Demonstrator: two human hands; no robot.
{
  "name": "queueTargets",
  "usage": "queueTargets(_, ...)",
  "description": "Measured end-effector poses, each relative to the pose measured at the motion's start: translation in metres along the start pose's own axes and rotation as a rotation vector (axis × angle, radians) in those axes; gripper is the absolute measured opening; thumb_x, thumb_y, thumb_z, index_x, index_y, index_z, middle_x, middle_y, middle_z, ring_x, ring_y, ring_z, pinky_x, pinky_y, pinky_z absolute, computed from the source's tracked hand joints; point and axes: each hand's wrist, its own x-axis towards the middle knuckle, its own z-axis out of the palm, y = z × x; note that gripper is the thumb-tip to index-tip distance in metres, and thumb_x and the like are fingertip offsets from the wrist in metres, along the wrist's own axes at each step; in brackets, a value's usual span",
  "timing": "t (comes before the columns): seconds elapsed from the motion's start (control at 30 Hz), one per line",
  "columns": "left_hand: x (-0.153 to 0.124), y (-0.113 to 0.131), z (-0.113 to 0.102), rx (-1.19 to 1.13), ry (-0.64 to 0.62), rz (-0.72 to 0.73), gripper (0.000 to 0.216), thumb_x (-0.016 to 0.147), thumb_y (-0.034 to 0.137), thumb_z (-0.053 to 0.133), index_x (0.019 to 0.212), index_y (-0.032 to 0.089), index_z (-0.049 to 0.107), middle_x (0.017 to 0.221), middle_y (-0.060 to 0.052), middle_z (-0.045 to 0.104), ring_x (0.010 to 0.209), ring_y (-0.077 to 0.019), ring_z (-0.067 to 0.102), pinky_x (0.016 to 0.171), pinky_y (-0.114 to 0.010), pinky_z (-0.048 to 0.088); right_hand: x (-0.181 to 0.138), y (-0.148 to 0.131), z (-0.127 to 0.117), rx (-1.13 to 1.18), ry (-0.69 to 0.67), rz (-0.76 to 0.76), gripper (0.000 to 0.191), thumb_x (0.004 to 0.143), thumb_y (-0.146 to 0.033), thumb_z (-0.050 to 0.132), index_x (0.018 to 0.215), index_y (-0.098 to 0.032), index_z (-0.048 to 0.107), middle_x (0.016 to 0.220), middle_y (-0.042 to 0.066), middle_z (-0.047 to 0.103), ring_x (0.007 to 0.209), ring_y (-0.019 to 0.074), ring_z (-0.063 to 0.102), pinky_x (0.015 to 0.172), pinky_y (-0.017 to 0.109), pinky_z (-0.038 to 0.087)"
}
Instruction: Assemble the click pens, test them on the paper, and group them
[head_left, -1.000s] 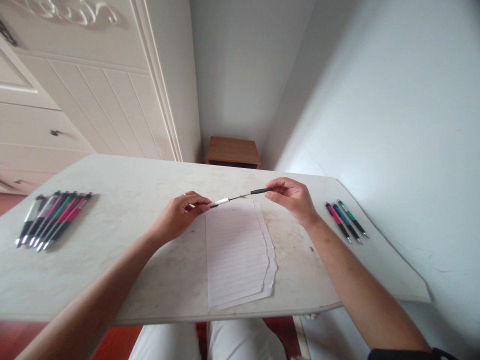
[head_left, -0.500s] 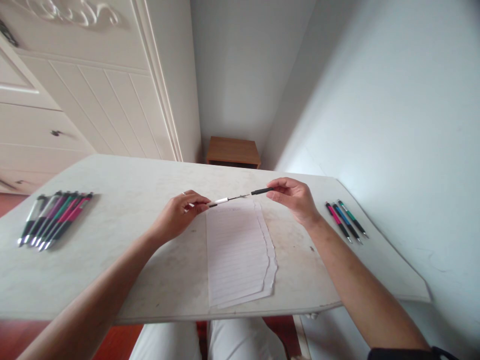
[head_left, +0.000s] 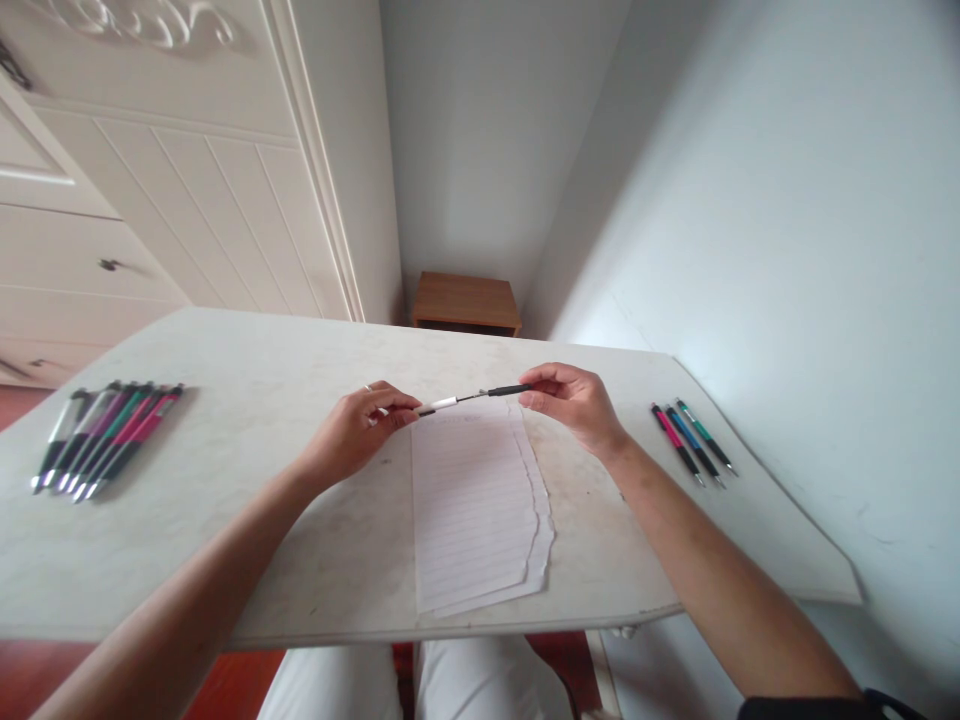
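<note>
My left hand [head_left: 360, 428] pinches the rear half of a taken-apart pen [head_left: 439, 404], whose thin refill sticks out to the right. My right hand [head_left: 574, 405] pinches the black front grip piece [head_left: 508, 390], slid partly over the refill tip. Both hands hover just above the far end of a small stack of lined paper sheets [head_left: 472, 510] on the white table [head_left: 225, 440].
A row of several pens [head_left: 105, 438] lies at the table's left side. Three pens [head_left: 690, 442] lie at the right, near the wall. A white cabinet stands behind on the left, and a brown wooden stand [head_left: 465, 303] sits beyond the table.
My right hand has moved left, bringing the black grip piece further along the refill toward the left hand. The left hand has stayed put.
</note>
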Motion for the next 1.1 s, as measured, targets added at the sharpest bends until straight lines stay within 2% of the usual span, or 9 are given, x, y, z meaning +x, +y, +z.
queueTargets(0.3,-0.002,0.001,0.003,0.008,-0.018,0.027,0.028,0.085,0.045,0.060,0.091,0.022,0.076,0.093,-0.005,0.071,0.079,-0.0180,0.064,0.069,-0.028,0.050,-0.002,0.010,0.013,-0.004,-0.067,0.039,0.027,0.064,-0.030,0.086,0.086,-0.020,0.075,0.083,0.002,0.075,0.076,0.0158,0.069,0.074,0.030,0.056)
queueTargets(0.43,-0.003,0.003,0.004,0.000,-0.031,0.023,0.029,0.083,0.048,0.062,0.088,0.022,0.076,0.094,-0.005,0.072,0.078,-0.0181,0.064,0.070,-0.029,0.051,-0.004,0.014,0.022,-0.005,-0.096,0.069,0.028,0.063,-0.033,0.086,0.085,-0.019,0.075,0.083,0.003,0.074,0.074,0.0158,0.068,0.071,0.029,0.056)
queueTargets(0.67,-0.006,0.006,0.006,-0.005,0.002,-0.005,0.028,0.084,0.046,0.062,0.089,0.021,0.074,0.088,-0.003,0.075,0.074,-0.0173,0.065,0.071,-0.027,0.051,-0.006,0.015,0.027,0.014,-0.037,0.072,0.029,0.062,-0.034,0.087,0.084,-0.020,0.076,0.083,0.003,0.075,0.075,0.0167,0.070,0.077,0.032,0.057)
queueTargets(0.83,-0.007,0.006,0.007,0.016,-0.013,0.017,0.027,0.084,0.044,0.061,0.086,0.021,0.073,0.085,-0.003,0.074,0.069,-0.0153,0.062,0.067,-0.026,0.050,-0.007,0.013,0.030,0.037,-0.017,0.081,0.029,0.058,-0.034,0.089,0.081,-0.020,0.077,0.078,0.003,0.076,0.071,0.0174,0.071,0.074,0.033,0.058)
queueTargets(1.1,-0.006,0.008,0.007,-0.049,0.069,-0.031,0.025,0.079,0.045,0.068,0.082,0.021,0.073,0.079,-0.002,0.074,0.071,-0.0171,0.065,0.067,-0.027,0.051,-0.006,0.013,0.031,0.034,0.017,0.119,0.032,0.056,-0.036,0.090,0.079,-0.019,0.078,0.070,0.004,0.075,0.066,0.0183,0.070,0.071,0.035,0.058)
